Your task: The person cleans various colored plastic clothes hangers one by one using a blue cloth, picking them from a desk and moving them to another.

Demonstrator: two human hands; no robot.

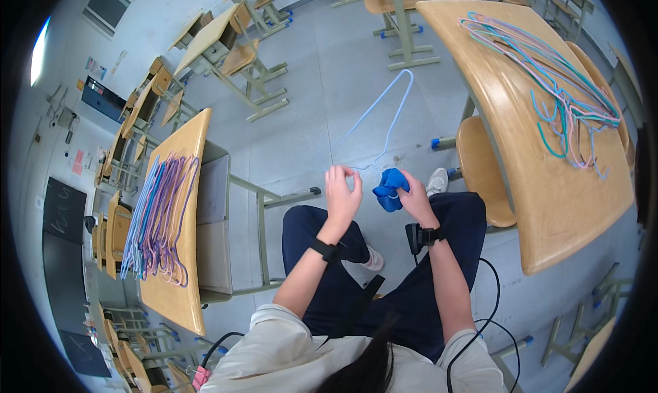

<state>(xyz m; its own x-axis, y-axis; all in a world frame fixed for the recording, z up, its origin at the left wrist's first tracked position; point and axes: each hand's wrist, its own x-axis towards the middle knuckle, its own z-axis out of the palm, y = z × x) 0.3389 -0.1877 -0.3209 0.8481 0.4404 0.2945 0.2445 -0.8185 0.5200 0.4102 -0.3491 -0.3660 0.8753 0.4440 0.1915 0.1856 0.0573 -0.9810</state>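
Note:
My left hand [343,196] is raised with fingertips and thumb close together at a lower corner of a light blue clothes hanger [395,128]. My right hand [415,196] grips a crumpled blue cloth [389,190], which covers the hanger's hook end. The hanger's long, narrow loop stretches away from me over the floor. On the desk at the left lies a row of blue, purple and pink hangers [163,215]. A tangled pile of teal, pink and blue hangers [560,90] rests on the desk at the right.
A wooden desk [200,311] stands at my left, and another [545,244] at my right, with a wooden chair [475,161] beside it. More desks and chairs stand beyond. Black cables [497,300] hang near my right arm. My knees are between the two desks.

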